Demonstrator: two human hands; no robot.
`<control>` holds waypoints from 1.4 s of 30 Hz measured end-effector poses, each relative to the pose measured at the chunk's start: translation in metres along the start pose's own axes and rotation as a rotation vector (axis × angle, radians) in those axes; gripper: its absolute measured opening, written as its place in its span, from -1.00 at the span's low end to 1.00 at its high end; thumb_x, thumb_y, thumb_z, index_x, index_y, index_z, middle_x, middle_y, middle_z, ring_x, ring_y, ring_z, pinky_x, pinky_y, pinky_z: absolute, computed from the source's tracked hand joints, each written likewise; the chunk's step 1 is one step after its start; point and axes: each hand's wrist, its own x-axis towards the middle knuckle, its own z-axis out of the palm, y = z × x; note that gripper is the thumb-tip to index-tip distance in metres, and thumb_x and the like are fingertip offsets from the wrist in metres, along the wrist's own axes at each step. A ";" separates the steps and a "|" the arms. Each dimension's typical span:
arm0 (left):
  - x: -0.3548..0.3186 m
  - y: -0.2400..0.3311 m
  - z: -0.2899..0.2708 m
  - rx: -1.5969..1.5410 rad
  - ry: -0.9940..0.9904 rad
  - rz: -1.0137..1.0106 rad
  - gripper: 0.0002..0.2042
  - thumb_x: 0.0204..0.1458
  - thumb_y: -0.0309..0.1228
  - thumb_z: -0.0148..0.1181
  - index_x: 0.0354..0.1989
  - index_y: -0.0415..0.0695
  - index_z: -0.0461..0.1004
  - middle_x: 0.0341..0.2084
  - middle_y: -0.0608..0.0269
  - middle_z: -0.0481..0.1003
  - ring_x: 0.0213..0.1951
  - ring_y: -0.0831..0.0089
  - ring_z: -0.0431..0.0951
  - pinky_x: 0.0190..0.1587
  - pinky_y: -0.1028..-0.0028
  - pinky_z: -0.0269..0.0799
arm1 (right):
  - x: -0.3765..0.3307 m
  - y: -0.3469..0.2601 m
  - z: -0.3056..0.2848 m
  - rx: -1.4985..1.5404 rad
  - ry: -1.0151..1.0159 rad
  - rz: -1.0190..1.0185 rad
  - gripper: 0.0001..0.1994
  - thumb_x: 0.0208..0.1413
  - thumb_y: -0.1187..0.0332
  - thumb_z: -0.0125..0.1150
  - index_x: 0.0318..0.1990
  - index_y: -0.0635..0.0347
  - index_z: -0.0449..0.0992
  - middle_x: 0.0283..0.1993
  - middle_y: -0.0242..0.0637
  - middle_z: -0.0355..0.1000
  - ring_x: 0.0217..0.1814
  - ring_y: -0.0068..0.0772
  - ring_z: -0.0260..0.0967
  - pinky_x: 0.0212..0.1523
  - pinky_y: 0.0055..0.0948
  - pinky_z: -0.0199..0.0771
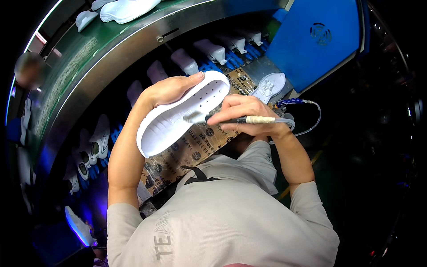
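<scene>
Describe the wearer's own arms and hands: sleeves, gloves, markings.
Short, loose light beige-grey sleeves, same fabric as the shirt, end above the elbows. Forearms are uncovered. Left hand and right hand are ungloved. No watch or wristband shows.

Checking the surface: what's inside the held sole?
Inside the sole: small holes toward one end, ridges toward the other. The brush in the right hand hides the patch behind it.
</scene>
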 end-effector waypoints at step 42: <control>-0.267 -0.133 -0.455 0.515 1.892 -0.450 -0.33 0.27 0.08 -0.17 0.20 -0.33 0.44 0.17 -0.31 0.48 0.17 -0.16 0.53 0.19 0.04 0.42 | -0.051 0.025 0.047 0.279 0.358 0.347 -0.69 0.10 0.39 0.39 -0.04 0.39 0.64 -0.29 -0.28 0.49 -0.26 -0.49 0.36 -0.20 -0.52 0.33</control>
